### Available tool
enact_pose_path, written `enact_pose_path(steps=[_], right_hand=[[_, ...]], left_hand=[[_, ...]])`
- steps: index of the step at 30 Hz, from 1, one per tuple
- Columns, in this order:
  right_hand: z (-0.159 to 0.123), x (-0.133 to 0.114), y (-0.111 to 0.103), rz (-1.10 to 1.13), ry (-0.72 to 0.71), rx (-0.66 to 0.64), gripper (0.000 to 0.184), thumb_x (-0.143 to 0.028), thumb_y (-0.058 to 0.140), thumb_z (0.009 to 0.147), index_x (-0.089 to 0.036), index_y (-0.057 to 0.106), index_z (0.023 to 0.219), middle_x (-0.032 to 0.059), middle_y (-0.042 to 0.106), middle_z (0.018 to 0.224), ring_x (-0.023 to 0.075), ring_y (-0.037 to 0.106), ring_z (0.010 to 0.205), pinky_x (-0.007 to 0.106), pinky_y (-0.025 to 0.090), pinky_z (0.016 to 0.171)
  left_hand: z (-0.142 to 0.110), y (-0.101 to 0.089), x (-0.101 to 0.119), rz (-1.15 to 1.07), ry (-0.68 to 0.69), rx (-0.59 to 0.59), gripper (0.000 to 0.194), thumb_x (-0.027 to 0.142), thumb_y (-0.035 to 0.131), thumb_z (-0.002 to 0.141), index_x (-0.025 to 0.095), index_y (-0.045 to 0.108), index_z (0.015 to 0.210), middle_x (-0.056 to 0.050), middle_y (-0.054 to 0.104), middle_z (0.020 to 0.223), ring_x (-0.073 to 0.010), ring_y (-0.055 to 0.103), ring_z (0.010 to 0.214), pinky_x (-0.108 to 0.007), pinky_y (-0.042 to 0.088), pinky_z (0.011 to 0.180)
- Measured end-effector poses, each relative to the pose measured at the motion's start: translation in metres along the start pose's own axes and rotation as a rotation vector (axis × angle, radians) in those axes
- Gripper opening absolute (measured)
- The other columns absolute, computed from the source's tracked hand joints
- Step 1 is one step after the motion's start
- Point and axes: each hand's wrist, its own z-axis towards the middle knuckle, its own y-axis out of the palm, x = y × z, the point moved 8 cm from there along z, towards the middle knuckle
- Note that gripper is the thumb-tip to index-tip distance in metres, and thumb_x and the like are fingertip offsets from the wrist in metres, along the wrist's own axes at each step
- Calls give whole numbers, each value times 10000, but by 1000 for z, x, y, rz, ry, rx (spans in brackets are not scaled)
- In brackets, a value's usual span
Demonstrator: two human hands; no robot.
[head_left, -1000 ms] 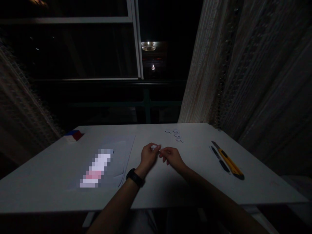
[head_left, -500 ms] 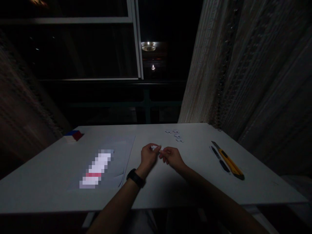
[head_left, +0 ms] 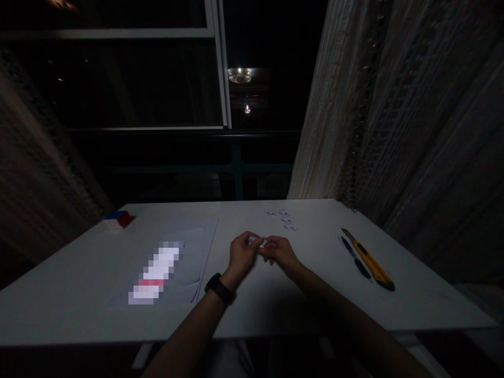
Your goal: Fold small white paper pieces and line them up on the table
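Observation:
Over the middle of the white table [head_left: 252,310], my left hand [head_left: 242,254] and my right hand [head_left: 280,253] meet with their fingers closed. Pinched between them is a small piece of white paper [head_left: 263,242], mostly hidden by the thumbs and fingers. A dark watch band sits on my left wrist. Just beyond the hands lie several small folded white paper pieces [head_left: 284,217]. Sheets of white paper [head_left: 192,254] are spread to the left of my left hand.
On the right lie a yellow utility knife [head_left: 370,262] with its blade out and a black pen [head_left: 355,257]. A bright, pixelated phone-like shape [head_left: 157,270] rests on the sheets. A blue, red and white puzzle cube [head_left: 118,219] stands at the far left. Curtains [head_left: 326,105] hang beyond the table.
Both hands have shifted slightly, and my fingers have come closer together around the small paper. The things on the table have stayed where they were.

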Motion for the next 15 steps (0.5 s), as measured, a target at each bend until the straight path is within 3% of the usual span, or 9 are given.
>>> enact_pose_path(steps=[6, 15], right_hand=[[2, 3, 0, -75, 2, -20, 216, -279, 675, 530, -142, 519, 591, -27, 537, 418, 74, 460, 356, 168, 306, 322], [3, 5, -5, -106, 18, 70, 182, -201, 634, 507, -158, 463, 551, 2, 598, 480, 68, 460, 341, 167, 290, 313]], left_hand=[[1, 6, -5, -62, -15, -72, 258, 392, 601, 651, 146, 641, 719, -13, 616, 592, -127, 538, 539, -219, 379, 505], [4, 7, -15, 0, -53, -49, 304, 423, 627, 619, 140, 663, 727, 1, 560, 513, -103, 461, 465, -210, 323, 448]])
